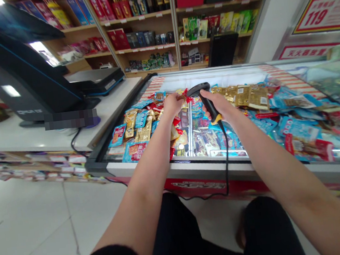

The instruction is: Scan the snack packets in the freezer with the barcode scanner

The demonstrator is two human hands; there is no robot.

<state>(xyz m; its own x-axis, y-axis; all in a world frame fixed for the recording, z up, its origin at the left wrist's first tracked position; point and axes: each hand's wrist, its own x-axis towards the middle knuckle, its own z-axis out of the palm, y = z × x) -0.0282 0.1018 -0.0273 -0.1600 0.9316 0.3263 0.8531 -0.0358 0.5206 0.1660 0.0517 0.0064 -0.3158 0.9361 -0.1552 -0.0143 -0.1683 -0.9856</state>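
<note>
My right hand (216,103) is wrapped round the black and yellow grip of a corded barcode scanner (200,89), whose head points left. Its black cable hangs down in front of the chest freezer (254,163). Left of the scanner head, my left hand (174,103) pinches a small red snack packet (187,96). Under that hand, blue, gold and red snack packets (142,124) lie heaped on the freezer's glass top. More packets (298,125) spread out to the right of my right hand, several of them gold ones (250,95).
At the left, a white counter (107,114) carries a dark checkout terminal (27,86) and a flat black scale (97,80). Wooden shelves (172,16) with boxes and bottles stand behind. A black panel (223,50) rises behind the freezer. My knees are close to its front.
</note>
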